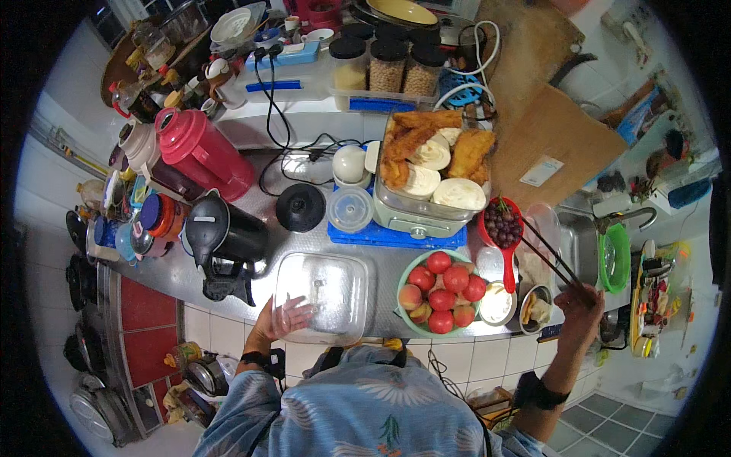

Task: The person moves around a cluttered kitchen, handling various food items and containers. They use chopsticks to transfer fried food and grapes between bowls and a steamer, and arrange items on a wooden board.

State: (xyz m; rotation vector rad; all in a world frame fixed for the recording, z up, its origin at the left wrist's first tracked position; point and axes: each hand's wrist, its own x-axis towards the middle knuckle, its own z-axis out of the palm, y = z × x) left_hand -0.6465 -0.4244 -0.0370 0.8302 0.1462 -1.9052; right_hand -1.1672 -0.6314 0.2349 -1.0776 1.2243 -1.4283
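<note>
My left hand (291, 315) is under the left edge of a transparent plastic lid or tray (328, 297), its spread fingers seen through the plastic. At the right, my right hand (579, 300) grips a pair of dark chopsticks (551, 254) that point up and left towards a red strainer of grapes (501, 225). Between the hands stands a pale green bowl of tomatoes and peaches (441, 291). Behind it, a pale green electric steamer (420, 223) holds fried pieces (471, 151) and white steamed buns or rolls (460, 194) in a clear container.
A black pitcher (228, 228) and a red thermos flask (208, 154) stand at the left. A small metal bowl (535, 311) of food sits at the counter's front edge near my right hand. Further right are a sink (577, 245) and a green basin (614, 260). Black cords lie behind.
</note>
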